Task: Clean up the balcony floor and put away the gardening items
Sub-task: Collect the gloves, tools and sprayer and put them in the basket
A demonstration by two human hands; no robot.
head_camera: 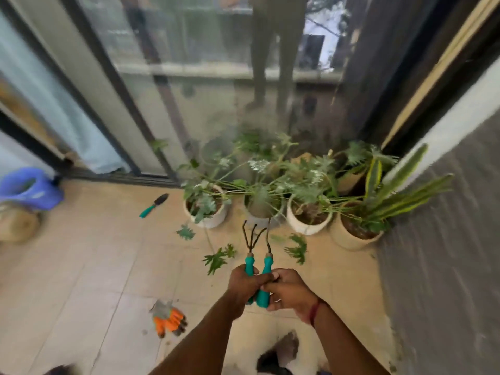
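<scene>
Two teal-handled garden tools stand upright in front of me over the tiled floor. My left hand (244,286) grips the handle of the three-pronged hand rake (250,240). My right hand (288,292) holds the handle of the second tool (266,266), whose thin metal shaft points up; its head is hard to make out. A third teal-handled trowel (153,205) lies on the floor at the left. An orange and grey glove pair (169,319) lies on the tiles near my left forearm. Several cut green leaves (216,259) are scattered on the floor below the pots.
Several potted plants (207,209) stand in a row along the far glass, the rightmost pot (351,234) by a dark grey wall. A blue watering can (29,189) and a round tan pot (19,224) sit at the left edge. Sliding glass doors run behind.
</scene>
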